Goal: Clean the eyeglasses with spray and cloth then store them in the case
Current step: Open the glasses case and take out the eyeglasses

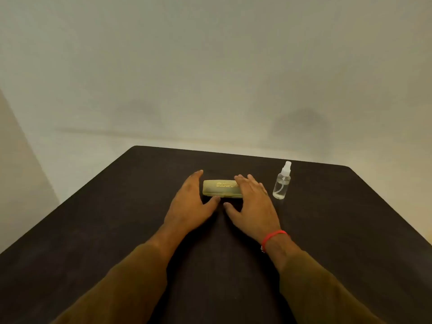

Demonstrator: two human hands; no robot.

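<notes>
A closed olive-green eyeglass case [218, 188] with gold lettering lies flat in the middle of the dark table [117, 218]. My left hand [190, 204] rests at the case's left end, fingers straight, thumb touching its front edge. My right hand [251, 202] lies over the case's right end with fingers spread and thumb on the table in front. Neither hand lifts the case. A small clear spray bottle [282, 182] with a white nozzle stands upright just right of my right hand. No eyeglasses or cloth are visible.
The dark table's far edge runs just behind the case and bottle, with a plain pale wall beyond. A red thread bracelet [272, 237] circles my right wrist. Brown sleeves cover both forearms.
</notes>
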